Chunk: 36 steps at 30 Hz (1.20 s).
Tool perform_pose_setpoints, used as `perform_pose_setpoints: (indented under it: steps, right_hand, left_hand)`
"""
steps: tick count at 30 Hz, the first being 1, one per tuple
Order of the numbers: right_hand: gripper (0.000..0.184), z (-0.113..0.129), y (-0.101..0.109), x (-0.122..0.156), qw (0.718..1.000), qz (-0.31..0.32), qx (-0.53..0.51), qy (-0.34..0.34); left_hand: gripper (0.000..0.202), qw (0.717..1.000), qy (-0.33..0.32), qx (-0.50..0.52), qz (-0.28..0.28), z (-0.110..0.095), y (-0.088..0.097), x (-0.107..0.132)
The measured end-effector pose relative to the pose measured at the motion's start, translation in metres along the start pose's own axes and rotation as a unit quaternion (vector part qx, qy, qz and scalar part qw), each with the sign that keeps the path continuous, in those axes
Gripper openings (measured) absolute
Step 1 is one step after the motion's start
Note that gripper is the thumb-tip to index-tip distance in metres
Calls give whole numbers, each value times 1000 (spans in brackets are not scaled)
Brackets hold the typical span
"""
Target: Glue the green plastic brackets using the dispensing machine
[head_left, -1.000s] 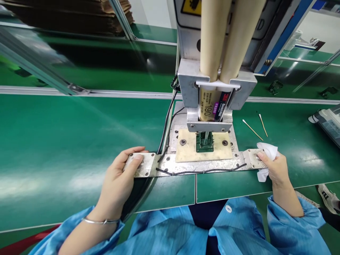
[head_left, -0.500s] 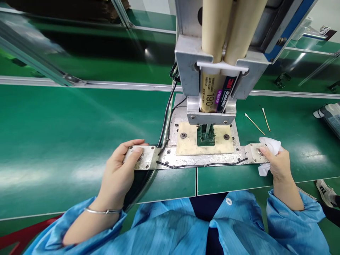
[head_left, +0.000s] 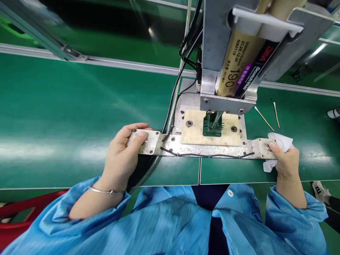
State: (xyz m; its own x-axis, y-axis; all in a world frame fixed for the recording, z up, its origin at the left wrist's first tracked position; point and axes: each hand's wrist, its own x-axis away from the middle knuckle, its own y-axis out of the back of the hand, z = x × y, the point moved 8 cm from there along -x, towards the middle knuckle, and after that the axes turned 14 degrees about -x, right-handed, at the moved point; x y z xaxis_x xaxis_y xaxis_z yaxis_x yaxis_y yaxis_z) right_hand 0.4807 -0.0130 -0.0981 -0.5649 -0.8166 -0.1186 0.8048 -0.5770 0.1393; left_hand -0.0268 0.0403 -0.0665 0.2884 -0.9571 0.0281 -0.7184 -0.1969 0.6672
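One left hand (head_left: 119,156), head view: thumb on top of the left block (head_left: 154,144), fingers clamped on it from the outer end. One right hand (head_left: 290,161): thumb on top of the right block (head_left: 259,147), fingers clamped on its outer end, largely hidden, white tissue (head_left: 283,141) caught in the grip. One metal bar (head_left: 202,150), joining both blocks. One cream plate (head_left: 193,137), bolted, between them. One green part (head_left: 208,131), seated on the plate, beneath the cartridge (head_left: 233,67); clear nozzle (head_left: 218,118) pointing down at it. Two swabs (head_left: 264,118), apart, on the green tabletop (head_left: 66,117), beyond the right hand.
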Motion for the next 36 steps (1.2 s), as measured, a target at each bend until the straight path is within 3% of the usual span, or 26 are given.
perform_pose_setpoints:
  steps: [6,17,19,21,23,25,28,32,36]
  right_hand:
    - [52,-1,-2,0,1000,-3,-5,-20]
    - [56,-8,-3,1,999,18,7,-38]
    - [58,-8,-4,1,999,21,14,-41]
    - [59,-6,-6,2,998,19,23,-48]
    - [61,-4,-7,3,998,17,22,-59]
    - [62,-4,-8,4,997,15,21,-70]
    - [61,-6,-8,4,996,15,23,-80]
    - [61,-8,-6,4,996,12,32,-81]
    - [59,-7,-7,4,996,13,44,-76]
  left_hand:
    - [36,996,31,77,18,4,-1,1]
    - [51,993,58,72,70,-1,-2,2]
    - [51,996,27,3,80,-8,3,1]
    - [49,993,-33,-98,53,-21,14,0]
    - [47,979,-109,-173,3,-43,25,0]
    - [48,967,-172,-187,-11,-68,26,1]
    - [60,962,-221,-147,70,-103,1,-2]
    - [86,941,-247,-89,212,-135,-52,-11]
    - [74,917,-248,-26,312,-146,-88,-16]
